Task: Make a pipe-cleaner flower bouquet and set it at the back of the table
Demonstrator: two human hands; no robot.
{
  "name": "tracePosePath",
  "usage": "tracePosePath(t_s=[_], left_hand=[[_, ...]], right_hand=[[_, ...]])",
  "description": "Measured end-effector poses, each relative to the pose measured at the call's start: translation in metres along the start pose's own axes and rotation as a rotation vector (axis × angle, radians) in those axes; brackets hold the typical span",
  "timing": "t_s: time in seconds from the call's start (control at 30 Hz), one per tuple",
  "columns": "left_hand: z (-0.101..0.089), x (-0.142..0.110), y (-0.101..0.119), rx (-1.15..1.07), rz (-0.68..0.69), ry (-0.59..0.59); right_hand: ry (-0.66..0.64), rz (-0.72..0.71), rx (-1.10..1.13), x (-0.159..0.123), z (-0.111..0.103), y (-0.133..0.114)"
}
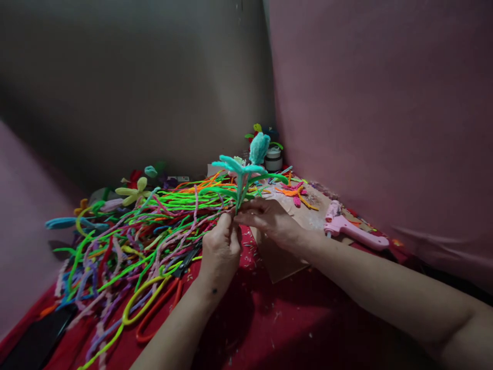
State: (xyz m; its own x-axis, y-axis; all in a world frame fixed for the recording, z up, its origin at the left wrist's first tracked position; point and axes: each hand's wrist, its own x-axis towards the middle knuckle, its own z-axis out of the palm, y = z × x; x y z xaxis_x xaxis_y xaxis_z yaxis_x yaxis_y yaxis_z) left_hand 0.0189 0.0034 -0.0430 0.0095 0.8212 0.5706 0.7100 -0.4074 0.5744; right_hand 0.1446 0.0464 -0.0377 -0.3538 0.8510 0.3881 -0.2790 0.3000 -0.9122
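Observation:
A turquoise pipe-cleaner flower (241, 174) with green leaves stands upright in front of me, its stem pinched low down by both hands. My left hand (222, 241) is closed round the bottom of the stem. My right hand (269, 221) meets it from the right, thumb and fingers pressed together at the stem just above. The stem's lower end is hidden in the fingers. Behind the flower rises a rounded turquoise bud (259, 149); whether it joins the same stem I cannot tell.
A heap of coloured pipe cleaners (154, 236) spreads over the red cloth (246, 318) at left, with red-handled scissors (159, 311) under it. A pink glue gun (352, 228) lies right on cardboard (277, 259), near an orange-and-pink pipe-cleaner piece (297, 195). Walls rise behind and at right.

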Motion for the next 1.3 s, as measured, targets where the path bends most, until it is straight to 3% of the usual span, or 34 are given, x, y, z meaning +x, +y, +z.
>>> tracePosePath(t_s=[0.2,0.3,0.43,0.63,0.7,0.8,0.9,0.97,1.07,1.17,1.3], left_hand=[[0.001,0.002,0.011,-0.590,-0.285,-0.086],[0.002,0.002,0.017,-0.862,-0.358,-0.110],[-0.001,0.003,0.021,-1.144,-0.447,-0.137],[-0.010,0.003,0.016,-1.448,-0.517,-0.427],[-0.012,0.004,0.014,-1.395,-0.492,-0.454],[-0.011,0.007,0.011,-1.025,-0.385,-0.405],[-0.006,0.006,0.009,-0.480,-0.206,-0.254],[0.000,0.003,0.006,-0.162,-0.109,-0.127],[0.005,-0.001,0.002,0.088,-0.050,-0.007],[0.004,0.000,0.002,-0.074,-0.110,-0.060],[-0.004,0.007,0.006,-0.592,-0.300,-0.245]], right_hand=[[-0.022,0.001,0.102,-0.004,-0.001,-0.001],[0.002,-0.002,0.113,-0.006,0.001,0.000],[-0.098,0.112,0.320,-0.005,0.006,0.004],[-0.167,0.105,0.399,-0.001,0.005,-0.001],[-0.136,0.085,0.357,-0.001,0.004,-0.001],[-0.113,0.083,0.267,-0.001,0.002,0.005],[-0.119,0.087,0.164,-0.001,0.003,0.010],[-0.007,0.023,0.080,-0.002,0.004,0.007],[0.124,-0.070,-0.044,-0.005,0.006,-0.004],[0.027,-0.067,-0.072,-0.006,0.006,-0.010],[-0.067,-0.045,-0.014,-0.004,0.001,-0.003]])
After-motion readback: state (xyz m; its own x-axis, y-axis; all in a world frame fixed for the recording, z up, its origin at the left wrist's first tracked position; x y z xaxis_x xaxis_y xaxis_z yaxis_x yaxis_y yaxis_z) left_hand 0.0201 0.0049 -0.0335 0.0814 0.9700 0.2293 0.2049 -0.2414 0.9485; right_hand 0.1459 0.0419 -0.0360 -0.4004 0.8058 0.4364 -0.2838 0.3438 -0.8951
